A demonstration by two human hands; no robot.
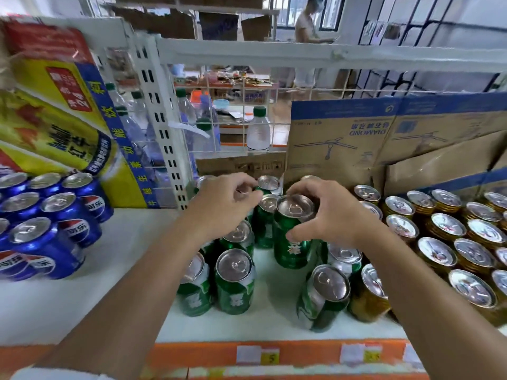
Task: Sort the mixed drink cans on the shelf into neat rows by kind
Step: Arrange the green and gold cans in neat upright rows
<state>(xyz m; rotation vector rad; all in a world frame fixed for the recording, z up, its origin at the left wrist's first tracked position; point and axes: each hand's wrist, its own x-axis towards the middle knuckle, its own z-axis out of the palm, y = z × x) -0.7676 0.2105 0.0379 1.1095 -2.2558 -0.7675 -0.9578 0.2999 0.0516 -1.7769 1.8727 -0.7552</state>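
Several green cans stand in the middle of the white shelf (131, 237). My right hand (326, 215) grips one upright green can (290, 242) around its top rim. My left hand (225, 204) reaches toward the green cans at the back (267, 185), fingers curled above them; whether it touches one I cannot tell. Nearer the front stand more green cans (234, 281), and a tilted green can (323, 297) leans beside a gold can (369, 294). Blue cola cans (55, 215) are grouped at left. Gold cans (450, 237) fill the right side in rows.
A yellow and blue drink carton (63, 113) stands behind the blue cans. A white slotted upright (162, 119) and wire mesh back the shelf, with water bottles (258, 130) behind. Cardboard boxes (384, 138) rise behind the gold cans. An orange price strip (274, 355) edges the front.
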